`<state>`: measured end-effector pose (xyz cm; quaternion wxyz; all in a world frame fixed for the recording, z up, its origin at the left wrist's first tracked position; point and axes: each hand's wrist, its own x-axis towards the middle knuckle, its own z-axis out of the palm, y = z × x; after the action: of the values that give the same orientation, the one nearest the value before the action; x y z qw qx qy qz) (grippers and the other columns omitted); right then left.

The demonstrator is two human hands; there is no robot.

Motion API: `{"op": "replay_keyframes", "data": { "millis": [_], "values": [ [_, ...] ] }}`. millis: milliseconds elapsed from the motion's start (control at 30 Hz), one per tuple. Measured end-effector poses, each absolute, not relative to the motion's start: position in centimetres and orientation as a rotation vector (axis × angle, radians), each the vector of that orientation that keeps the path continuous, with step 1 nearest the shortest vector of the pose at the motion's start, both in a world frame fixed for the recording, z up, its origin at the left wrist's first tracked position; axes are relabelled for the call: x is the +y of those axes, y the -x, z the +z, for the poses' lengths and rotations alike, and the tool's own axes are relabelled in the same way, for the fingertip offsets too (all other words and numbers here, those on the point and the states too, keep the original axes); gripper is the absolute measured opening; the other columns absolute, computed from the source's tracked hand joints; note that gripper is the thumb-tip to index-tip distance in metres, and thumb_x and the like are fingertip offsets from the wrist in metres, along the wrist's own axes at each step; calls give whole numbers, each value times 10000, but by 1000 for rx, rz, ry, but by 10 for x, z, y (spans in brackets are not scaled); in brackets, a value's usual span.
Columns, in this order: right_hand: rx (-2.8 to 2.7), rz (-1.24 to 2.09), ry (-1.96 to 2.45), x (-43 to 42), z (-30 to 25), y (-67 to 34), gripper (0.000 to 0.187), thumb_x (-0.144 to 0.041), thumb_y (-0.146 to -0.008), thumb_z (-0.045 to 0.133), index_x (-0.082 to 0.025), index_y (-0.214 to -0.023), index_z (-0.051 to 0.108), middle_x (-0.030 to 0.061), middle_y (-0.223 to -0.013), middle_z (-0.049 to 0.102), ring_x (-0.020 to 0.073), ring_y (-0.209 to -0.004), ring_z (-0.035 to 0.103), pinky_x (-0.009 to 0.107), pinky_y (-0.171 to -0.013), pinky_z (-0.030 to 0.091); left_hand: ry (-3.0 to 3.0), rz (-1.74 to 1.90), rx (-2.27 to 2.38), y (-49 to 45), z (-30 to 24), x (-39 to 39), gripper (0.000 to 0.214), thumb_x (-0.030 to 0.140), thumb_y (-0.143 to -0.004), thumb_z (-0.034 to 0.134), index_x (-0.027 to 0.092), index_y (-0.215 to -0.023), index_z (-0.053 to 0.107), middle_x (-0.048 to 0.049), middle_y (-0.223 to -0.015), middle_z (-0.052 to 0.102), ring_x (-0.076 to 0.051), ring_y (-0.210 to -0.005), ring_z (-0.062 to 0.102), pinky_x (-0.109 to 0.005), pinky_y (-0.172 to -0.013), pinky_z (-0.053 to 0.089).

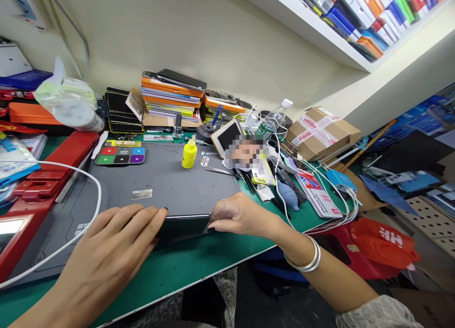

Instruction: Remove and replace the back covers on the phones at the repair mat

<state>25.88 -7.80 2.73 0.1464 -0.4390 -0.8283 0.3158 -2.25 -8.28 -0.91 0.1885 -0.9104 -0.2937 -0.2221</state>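
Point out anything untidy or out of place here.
White cables straggle untidily around the blue bulb and printed box on the right; a small silvery strip lies loose on the grey mat.

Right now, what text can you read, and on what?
"WKTOO": mat, far edge.
"武": mat, left; characters after it unclear, cable nearby.
"Phone Screen Assembly": red-white box, blurred, first letters uncertain.
Too small or blurred: palette, bottle, yellow pack, carton tape, orange bag, shelf boxes.
Held device: none visible.
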Motion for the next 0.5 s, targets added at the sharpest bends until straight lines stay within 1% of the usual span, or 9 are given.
{"op": "replay_keyframes", "data": {
  "millis": [67,100,133,200,267,333,400,500],
  "values": [
    [-2304,965,1318,-79,32,-261,289,-379,-700,771,-166,-871,676,-9,-640,665,114,-572,605,186,-535,444,2602,-604,-898,20,-7,-81,352,174,-804,556,98,-1148,540,-139,-984,625,-304,-890,548,-429,-761,384],
    [-2240,1032,1343,-80,34,-262,327,-384,-686,776,-163,-903,670,-15,-624,652,113,-554,599,187,-523,451,2625,-575,-926,19,-5,-79,414,200,-779,594,111,-1177,523,-136,-985,622,-304,-881,553,-424,-744,390],
    [-2168,1106,1361,-81,34,-263,306,-370,-714,747,-160,-919,661,-23,-606,637,107,-524,590,187,-505,457,2645,-543,-951,18,-4,-77,486,225,-750,633,128,-1208,503,-131,-987,619,-304,-876,558,-418,-732,397],
    [-2022,1232,1386,-81,30,-262,168,-294,-807,620,-158,-903,644,-28,-593,618,95,-479,583,182,-474,468,2682,-484,-980,14,-2,-72,581,255,-703,681,161,-1241,483,-122,-998,615,-297,-863,566,-409,-718,414],
    [-1905,1285,1409,-79,24,-259,118,-227,-824,534,-161,-862,625,-35,-578,597,91,-453,576,179,-445,472,2734,-432,-996,9,0,-67,556,258,-695,675,183,-1217,500,-116,-1017,612,-283,-860,572,-400,-721,428],
    [-1851,1273,1413,-74,19,-256,101,-203,-808,522,-161,-823,613,-38,-571,579,93,-446,570,179,-429,472,2798,-398,-1026,3,2,-64,541,257,-709,646,176,-1223,496,-117,-1044,605,-270,-871,576,-390,-732,438],
    [-1863,1215,1398,-67,19,-251,112,-192,-810,513,-160,-818,619,-39,-571,567,92,-449,570,183,-441,476,2837,-371,-1067,-5,4,-63,591,260,-724,621,179,-1283,448,-113,-1058,595,-265,-888,577,-383,-737,439],
    [-1959,1096,1346,-53,36,-242,119,-168,-812,515,-158,-817,633,-38,-569,567,87,-460,571,183,-467,468,2738,-391,-1164,-15,7,-63,607,242,-748,582,179,-1321,393,-102,-1011,588,-255,-843,579,-362,-685,433]
  ]
}}
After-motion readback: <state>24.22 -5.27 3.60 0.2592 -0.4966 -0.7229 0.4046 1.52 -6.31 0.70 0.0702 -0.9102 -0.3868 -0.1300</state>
